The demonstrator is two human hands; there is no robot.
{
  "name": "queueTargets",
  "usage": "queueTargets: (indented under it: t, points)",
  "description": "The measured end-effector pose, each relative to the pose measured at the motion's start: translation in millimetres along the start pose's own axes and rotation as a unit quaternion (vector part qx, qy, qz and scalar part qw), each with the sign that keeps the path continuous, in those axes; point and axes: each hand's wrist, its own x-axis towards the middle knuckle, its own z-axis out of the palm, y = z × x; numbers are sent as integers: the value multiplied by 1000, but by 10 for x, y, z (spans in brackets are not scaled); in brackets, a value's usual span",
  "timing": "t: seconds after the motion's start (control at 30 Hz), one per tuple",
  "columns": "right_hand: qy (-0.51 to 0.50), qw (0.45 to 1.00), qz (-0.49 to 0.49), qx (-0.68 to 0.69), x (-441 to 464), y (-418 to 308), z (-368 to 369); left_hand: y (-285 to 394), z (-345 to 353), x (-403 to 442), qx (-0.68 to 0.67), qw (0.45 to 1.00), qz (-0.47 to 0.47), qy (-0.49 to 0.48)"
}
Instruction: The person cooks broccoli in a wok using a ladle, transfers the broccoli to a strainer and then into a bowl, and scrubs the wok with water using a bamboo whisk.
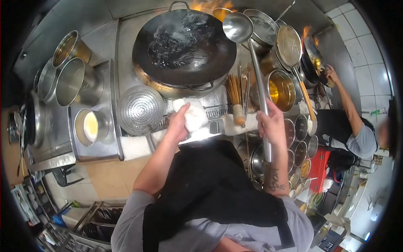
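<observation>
My left hand point(178, 125) is closed on a folded white cloth point(195, 117), held in front of the stove's near edge. A long metal ladle point(257, 71) is gripped by its handle in my right hand point(273, 122). Its bowl is raised beside the right rim of a large black wok point(145, 52). The wok sits on the burner, and dark, shiny, steaming liquid shows inside it. Between my hands and the wok lie a round perforated strainer point(140, 110) and a bamboo brush point(235, 96).
Flames point(210, 6) rise behind the wok. Metal pots point(75, 82) stand at left, with a container of pale yellow contents point(89, 127). At right are a pot of yellow oil point(280, 90) and a mesh skimmer point(289, 46). A co-worker's arm point(348, 96) reaches toward another flaming wok.
</observation>
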Motion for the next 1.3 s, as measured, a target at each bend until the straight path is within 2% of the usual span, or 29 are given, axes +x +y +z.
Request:
queueTargets:
  t: [0.1, 0.17, 0.37, 0.5, 0.73, 0.87, 0.97, 1.1, 1.2, 1.3]
  points:
    - [11, 999, 37, 10, -202, 64, 22, 54, 233, -62, 14, 1000, 23, -17]
    - [13, 998, 49, 21, -330, 67, 18, 29, 263, -84, -5, 999, -5, -42]
    - [19, 999, 36, 24, -484, 13, 76, -61, 312, -146, -41, 996, -25, -70]
    - [0, 999, 26, 19, -457, -79, 114, -56, 441, -84, -22, 992, 54, -108]
    - [-27, 1000, 5, -7, -460, -184, 136, -53, 779, 118, -61, 990, 101, -82]
    - [-45, 999, -2, -27, -427, -120, 45, -149, 919, -24, -91, 984, 150, -18]
    - [-52, 998, -2, -45, -312, -5, 25, -201, 957, 56, -81, 988, 127, -15]
    - [-79, 989, -33, -121, -15, 450, -121, -327, 1227, 555, 5, 972, 221, 82]
    - [-111, 984, -56, -126, 200, 759, -217, -281, 1420, 566, 66, 962, 224, 143]
    - [-124, 984, -75, -107, 248, 909, -221, -269, 1525, 523, 52, 967, 190, 158]
